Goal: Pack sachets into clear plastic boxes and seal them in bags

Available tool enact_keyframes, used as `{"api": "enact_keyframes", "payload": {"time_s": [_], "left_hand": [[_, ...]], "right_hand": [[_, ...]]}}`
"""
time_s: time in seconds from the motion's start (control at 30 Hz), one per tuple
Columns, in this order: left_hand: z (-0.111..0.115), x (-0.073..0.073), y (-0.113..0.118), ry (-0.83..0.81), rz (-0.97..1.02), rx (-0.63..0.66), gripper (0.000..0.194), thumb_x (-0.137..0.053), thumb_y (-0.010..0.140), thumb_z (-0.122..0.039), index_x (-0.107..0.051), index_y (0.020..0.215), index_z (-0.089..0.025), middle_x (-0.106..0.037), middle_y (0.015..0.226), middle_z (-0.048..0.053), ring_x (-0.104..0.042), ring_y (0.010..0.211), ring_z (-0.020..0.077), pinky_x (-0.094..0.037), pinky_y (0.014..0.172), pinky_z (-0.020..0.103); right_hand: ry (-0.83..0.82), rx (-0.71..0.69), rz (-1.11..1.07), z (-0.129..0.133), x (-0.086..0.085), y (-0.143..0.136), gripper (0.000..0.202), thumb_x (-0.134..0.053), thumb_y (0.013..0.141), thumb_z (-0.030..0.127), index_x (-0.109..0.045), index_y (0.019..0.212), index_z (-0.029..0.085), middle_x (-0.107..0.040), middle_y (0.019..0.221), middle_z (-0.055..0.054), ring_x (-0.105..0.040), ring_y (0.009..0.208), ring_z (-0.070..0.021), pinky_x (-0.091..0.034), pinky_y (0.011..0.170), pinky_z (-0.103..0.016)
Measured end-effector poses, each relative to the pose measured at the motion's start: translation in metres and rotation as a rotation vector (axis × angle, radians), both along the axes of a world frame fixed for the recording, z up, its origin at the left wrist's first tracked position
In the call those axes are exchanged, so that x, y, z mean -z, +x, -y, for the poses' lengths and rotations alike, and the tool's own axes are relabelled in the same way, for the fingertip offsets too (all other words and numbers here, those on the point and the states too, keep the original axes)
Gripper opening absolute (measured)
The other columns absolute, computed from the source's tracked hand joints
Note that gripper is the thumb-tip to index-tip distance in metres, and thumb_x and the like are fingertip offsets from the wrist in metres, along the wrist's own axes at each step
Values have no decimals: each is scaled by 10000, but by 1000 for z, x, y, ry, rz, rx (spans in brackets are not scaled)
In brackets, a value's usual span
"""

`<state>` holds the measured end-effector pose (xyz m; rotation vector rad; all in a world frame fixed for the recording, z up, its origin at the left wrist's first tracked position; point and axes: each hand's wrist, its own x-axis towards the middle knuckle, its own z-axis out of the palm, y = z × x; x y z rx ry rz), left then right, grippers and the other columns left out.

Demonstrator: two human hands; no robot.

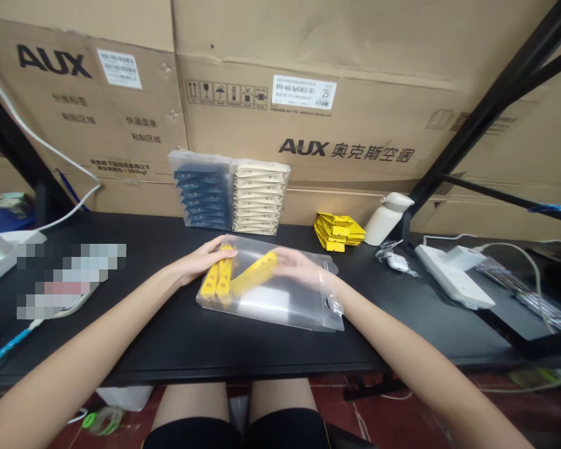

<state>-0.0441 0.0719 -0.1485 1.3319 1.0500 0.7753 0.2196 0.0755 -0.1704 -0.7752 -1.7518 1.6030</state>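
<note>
A clear plastic pouch (280,305) lies on the black table, its button end at the right. Two yellow packets (216,279) stand side by side inside its left end. My left hand (203,259) grips the pouch's upper left edge, fingers over the packets' tops. Inside the pouch, seen through the plastic, my right hand (292,265) is closed on the upper end of a slanted yellow packet (255,274). More yellow packets (339,232) are piled behind, to the right.
Upright pouches of blue packets (203,196) and cream packets (257,198) lean on the cardboard (355,131) at the back. A white bottle (387,218), keys (397,260) and a power strip (455,277) are at the right. A phone (72,280) with a cable lies left.
</note>
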Motion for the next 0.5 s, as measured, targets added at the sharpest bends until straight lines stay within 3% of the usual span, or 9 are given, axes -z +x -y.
{"api": "enact_keyframes", "payload": {"time_s": [0.17, 0.33, 0.5], "left_hand": [[2, -1, 3, 36, -10, -12, 556, -733, 723, -422, -549, 1227, -277, -703, 1060, 23, -654, 1030, 245, -514, 859, 327], [7, -4, 8, 6, -22, 33, 538, -727, 727, -429, -565, 1215, -271, -702, 1087, 24, -639, 1072, 251, -509, 869, 316], [11, -1, 14, -3, -16, 61, 511, -715, 738, -450, -570, 1198, -279, -688, 1124, 18, -622, 1108, 246, -511, 862, 302]], "right_hand": [[66, 17, 13, 3, -6, -3, 306, -729, 748, 228, -608, 1026, 184, -667, 1034, -29, -639, 977, -163, -475, 965, -379], [111, -85, 110, 16, -13, -11, 241, -641, 838, 273, -603, 1067, 207, -639, 1108, -32, -599, 1072, -173, -447, 1002, -377], [269, 17, 47, 23, 3, -25, 415, -647, 839, 296, -515, 1228, 238, -563, 1278, -72, -547, 1186, -194, -455, 1010, -388]]}}
